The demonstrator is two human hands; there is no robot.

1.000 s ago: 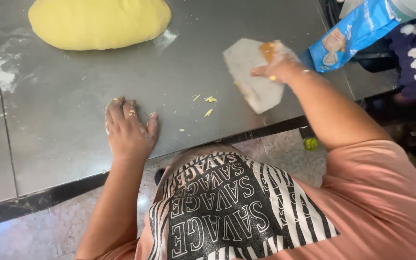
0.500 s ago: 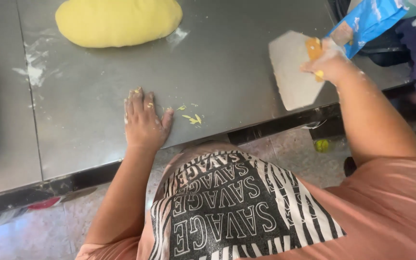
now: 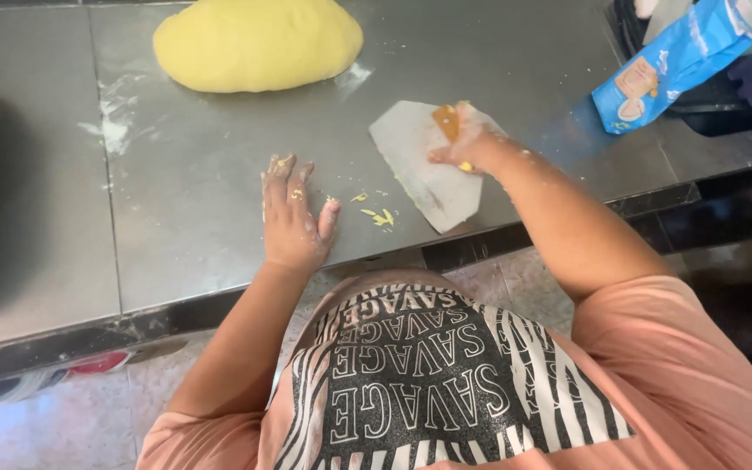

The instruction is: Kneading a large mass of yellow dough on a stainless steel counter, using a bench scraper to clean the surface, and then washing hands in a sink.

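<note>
A big oval lump of yellow dough (image 3: 258, 43) lies at the far side of a steel table (image 3: 193, 218). My left hand (image 3: 293, 213) rests flat on the steel near the front edge, fingers spread and smeared with dough. My right hand (image 3: 467, 135) grips a white flat dough scraper (image 3: 424, 165), whose blade lies against the table surface. Small yellow dough scraps (image 3: 376, 213) sit between my two hands.
A blue flour bag (image 3: 676, 61) lies tilted at the right end of the table. Flour smears (image 3: 115, 122) mark the steel left of the dough. The table's front edge runs across below my hands, with tiled floor (image 3: 54, 426) beneath.
My right hand has drawn the scraper leftward from near the blue bag towards the dough scraps. My left hand has stayed flat on the table.
</note>
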